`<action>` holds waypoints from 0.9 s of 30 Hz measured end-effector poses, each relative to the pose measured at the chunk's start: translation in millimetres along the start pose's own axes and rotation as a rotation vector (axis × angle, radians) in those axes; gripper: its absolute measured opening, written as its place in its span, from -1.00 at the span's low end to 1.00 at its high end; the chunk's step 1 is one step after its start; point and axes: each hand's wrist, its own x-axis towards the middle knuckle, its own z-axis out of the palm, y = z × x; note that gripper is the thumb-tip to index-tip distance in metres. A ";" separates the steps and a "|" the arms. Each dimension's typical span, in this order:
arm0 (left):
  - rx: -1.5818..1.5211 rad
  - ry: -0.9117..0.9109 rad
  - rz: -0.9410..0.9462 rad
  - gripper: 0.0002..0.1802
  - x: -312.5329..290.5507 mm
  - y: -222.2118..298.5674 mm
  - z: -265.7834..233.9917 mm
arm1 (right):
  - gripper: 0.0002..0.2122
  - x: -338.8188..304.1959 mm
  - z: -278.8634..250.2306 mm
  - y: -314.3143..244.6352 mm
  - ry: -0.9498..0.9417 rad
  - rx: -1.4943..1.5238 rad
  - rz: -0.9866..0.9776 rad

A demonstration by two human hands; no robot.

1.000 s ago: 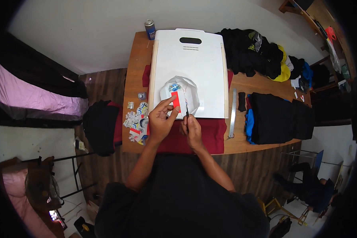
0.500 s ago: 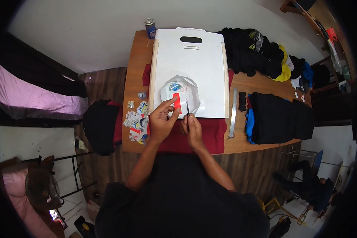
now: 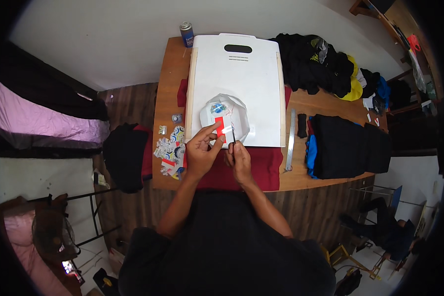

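Between the fingers and thumb of my left hand (image 3: 202, 149) is a small white sheet with a red strip (image 3: 219, 127) on it. My right hand (image 3: 240, 160) is closed around dark, slim scissors (image 3: 234, 137); their blades point away from me along the sheet's right edge. Under both lies a shallow white container with a faceted rim (image 3: 243, 114). Inside it show a round blue-green printed piece (image 3: 218, 108) and small scraps. The container rests on the near part of a white board (image 3: 237, 79) with a dark slot. My fingers partly hide the sheet and the scissors' handles.
Printed cutouts (image 3: 171, 148) are heaped on the table's left side. A metal ruler (image 3: 291, 140) and folded black garments (image 3: 340, 148) lie to the right. Dark red cloth (image 3: 241, 170) sits under the board. A spray can (image 3: 186, 34) and piled clothes (image 3: 311, 64) stand behind.
Little differs. The sheet with the red strip has tilted slightly in my left hand, and a bright glint now shows on it. Both hands stay in nearly the same place.
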 end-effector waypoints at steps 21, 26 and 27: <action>0.065 -0.020 0.020 -0.54 0.8 -0.5 0.0 | -0.68 4.8 -1.5 -1.5 0.011 -0.006 0.032; 0.072 -0.017 0.014 -0.54 0.2 0.3 -0.4 | -0.65 6.0 -1.8 -2.3 -0.005 -0.054 0.035; 0.072 -0.014 0.007 -0.54 0.0 1.3 0.1 | -0.65 5.8 -1.1 -1.7 -0.005 -0.054 0.035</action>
